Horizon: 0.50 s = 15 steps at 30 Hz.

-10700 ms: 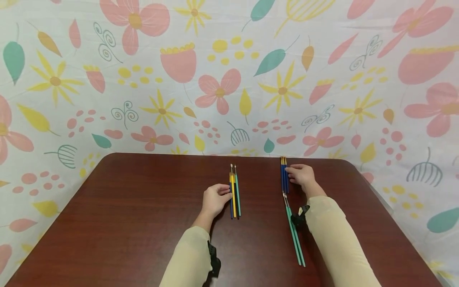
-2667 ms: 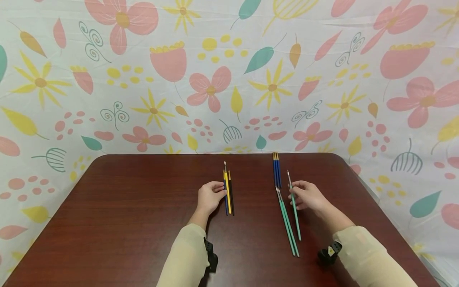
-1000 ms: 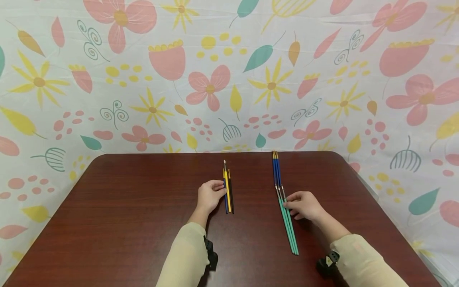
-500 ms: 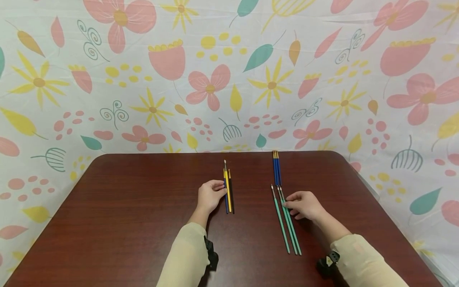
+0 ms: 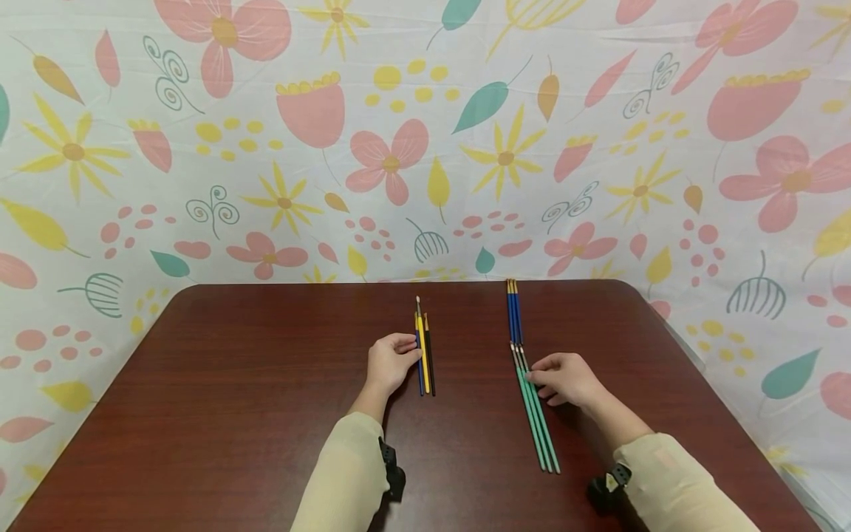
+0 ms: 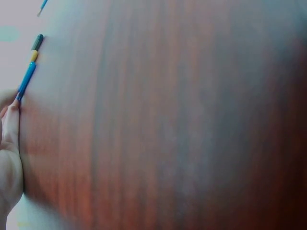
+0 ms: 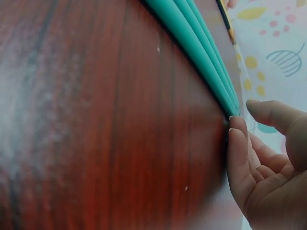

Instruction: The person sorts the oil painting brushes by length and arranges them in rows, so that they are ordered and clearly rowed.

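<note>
Green paintbrushes [image 5: 537, 421] lie on the worktop [image 5: 266, 406] against your released right hand [image 5: 565, 380]; I cannot tell whether your left hand [image 5: 390, 366] grips the yellow paintbrush [image 5: 425, 374].

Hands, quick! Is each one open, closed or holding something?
Left hand: touching a blue brush; can't tell whether it's pinching.
Right hand: open, touching the green brushes.

3 green brushes [image 5: 535, 414] side by side, 3 blue brushes [image 5: 515, 316] beyond, mixed-colour brushes [image 5: 425, 369] left
</note>
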Motion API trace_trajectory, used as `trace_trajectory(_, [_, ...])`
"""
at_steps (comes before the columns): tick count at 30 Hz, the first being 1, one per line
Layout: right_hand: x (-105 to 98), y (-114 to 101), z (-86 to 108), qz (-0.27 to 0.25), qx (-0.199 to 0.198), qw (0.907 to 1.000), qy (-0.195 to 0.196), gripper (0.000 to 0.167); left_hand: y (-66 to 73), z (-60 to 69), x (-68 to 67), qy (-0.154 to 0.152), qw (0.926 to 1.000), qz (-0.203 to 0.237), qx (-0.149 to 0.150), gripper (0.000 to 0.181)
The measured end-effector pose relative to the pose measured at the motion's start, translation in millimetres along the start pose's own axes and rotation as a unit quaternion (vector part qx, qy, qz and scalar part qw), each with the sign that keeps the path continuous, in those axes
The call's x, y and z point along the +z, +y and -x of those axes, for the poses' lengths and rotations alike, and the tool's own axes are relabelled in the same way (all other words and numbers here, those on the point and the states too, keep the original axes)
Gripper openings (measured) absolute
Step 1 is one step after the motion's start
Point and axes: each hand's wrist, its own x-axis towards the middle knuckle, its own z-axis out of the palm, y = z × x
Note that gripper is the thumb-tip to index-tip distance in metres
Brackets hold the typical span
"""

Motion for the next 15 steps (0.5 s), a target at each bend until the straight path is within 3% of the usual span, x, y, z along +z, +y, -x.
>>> trace_trajectory(15, [-3.6, -4.1, -7.0, 0.003, -0.009, 0.9998, 0.015, 0.04, -0.1, -0.8, 0.4, -0.001, 1.0, 0.007, -0.003, 0.027])
